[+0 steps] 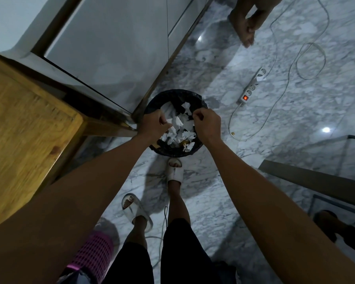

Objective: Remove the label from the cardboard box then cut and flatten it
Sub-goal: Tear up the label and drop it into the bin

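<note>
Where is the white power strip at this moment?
In the head view, the white power strip lies on the marble floor at the upper right, beyond the black waste bin and to its right, with its red switch lit.

Bin (152, 103) of paper scraps (177, 121), power strip (252, 87) nearby.

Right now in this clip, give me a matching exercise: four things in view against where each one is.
Things:
1. waste bin
2. power strip
3. wooden table
4. pink basket

Places:
A. bottom edge of the view, beside the person's leg
B. on the marble floor at right, switch lit red
C. directly under both hands
D. along the left side of the view

Pairs: 1-C, 2-B, 3-D, 4-A
</note>
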